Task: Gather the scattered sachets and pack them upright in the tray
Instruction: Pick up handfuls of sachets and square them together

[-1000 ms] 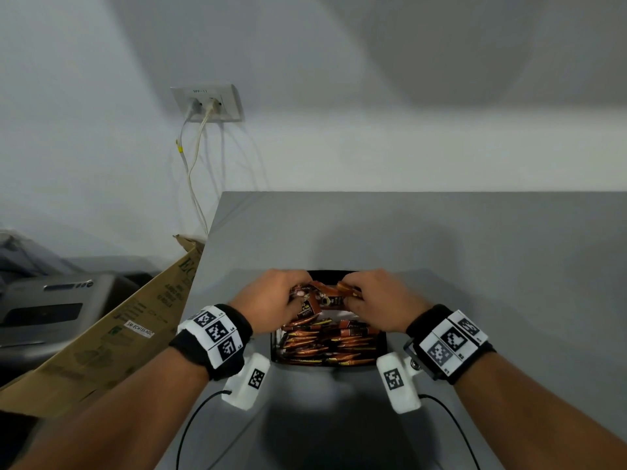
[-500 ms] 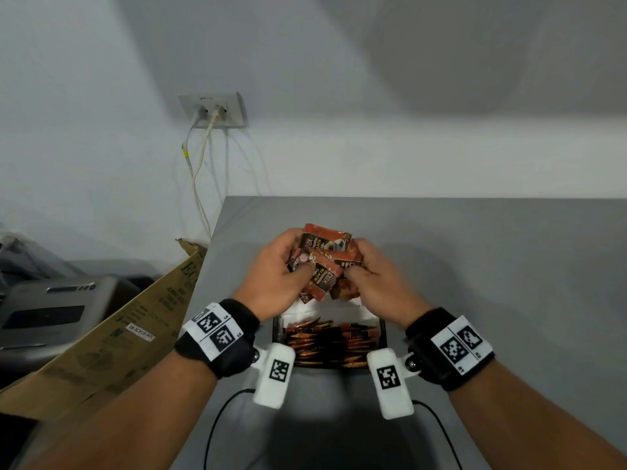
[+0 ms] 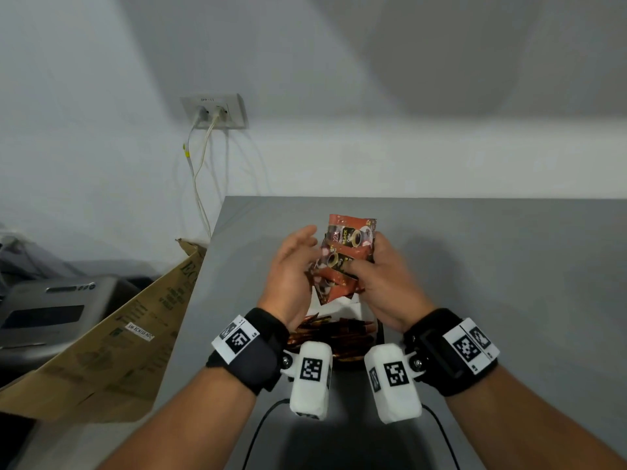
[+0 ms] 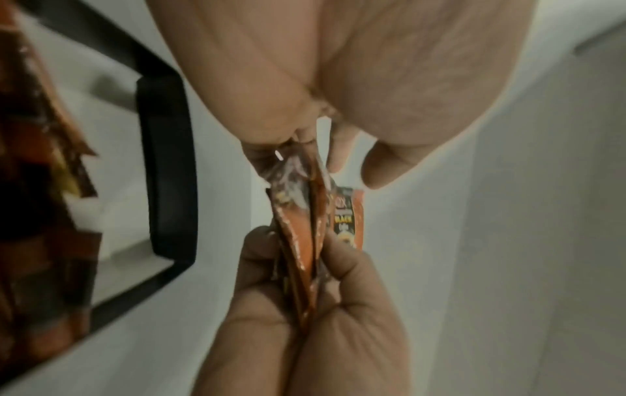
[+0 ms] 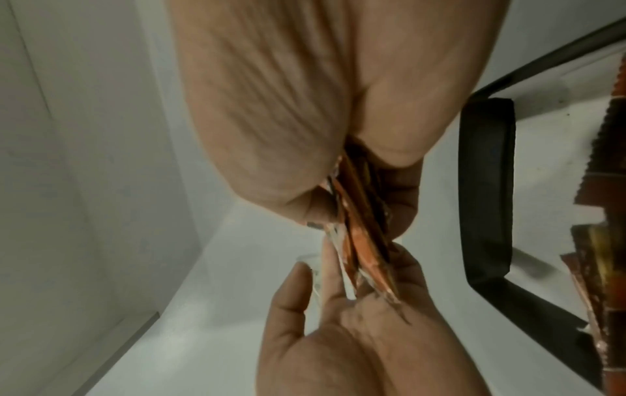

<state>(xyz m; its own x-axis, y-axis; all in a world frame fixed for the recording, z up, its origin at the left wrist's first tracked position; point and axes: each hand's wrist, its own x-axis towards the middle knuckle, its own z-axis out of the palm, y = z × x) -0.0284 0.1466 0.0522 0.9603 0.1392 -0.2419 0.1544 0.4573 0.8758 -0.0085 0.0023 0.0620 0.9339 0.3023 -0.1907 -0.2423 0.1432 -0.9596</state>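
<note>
Squaring sachets mid-frame over tray | my right hand clamps the bunch | left hand relaxed, steadying edges for upright packing

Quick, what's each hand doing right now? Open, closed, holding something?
Left hand: open, fingers fairly straight, resting against the bunch of sachets.
Right hand: closed round the bunch of sachets, held above the tray.
</note>
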